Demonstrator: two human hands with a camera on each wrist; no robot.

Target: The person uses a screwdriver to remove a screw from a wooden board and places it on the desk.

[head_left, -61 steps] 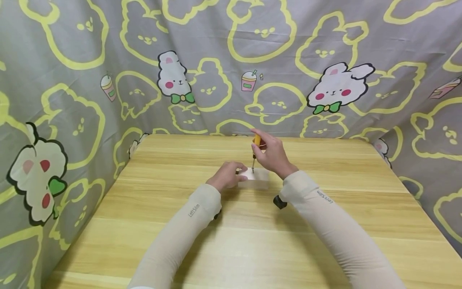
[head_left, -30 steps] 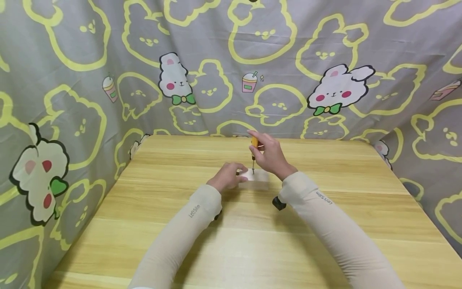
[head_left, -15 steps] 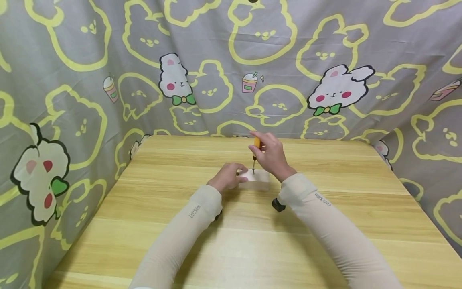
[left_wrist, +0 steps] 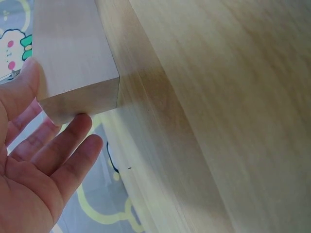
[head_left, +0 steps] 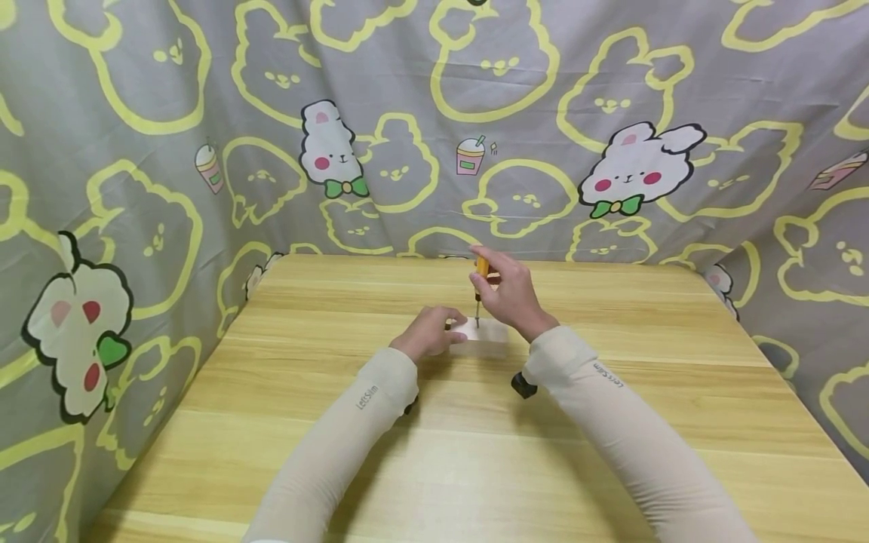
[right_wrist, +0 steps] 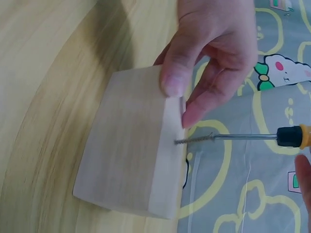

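The left hand (head_left: 429, 330) is pinching one end of a wooden block (right_wrist: 124, 141), which is sitting on the tabletop (head_left: 434, 467), nearer the far side. The right hand (head_left: 511, 290) is gripping a yellow screwdriver (head_left: 483, 266). The screwdriver is pointing down and meeting a screw (right_wrist: 195, 139) that is standing up from the top of the block.

Smooth, matt, pale rectangular wooden block (right_wrist: 124, 141); rough grey threaded metal screw (right_wrist: 193, 140); yellow-handled screwdriver (right_wrist: 286, 137) with shiny metal shaft (right_wrist: 245, 137).
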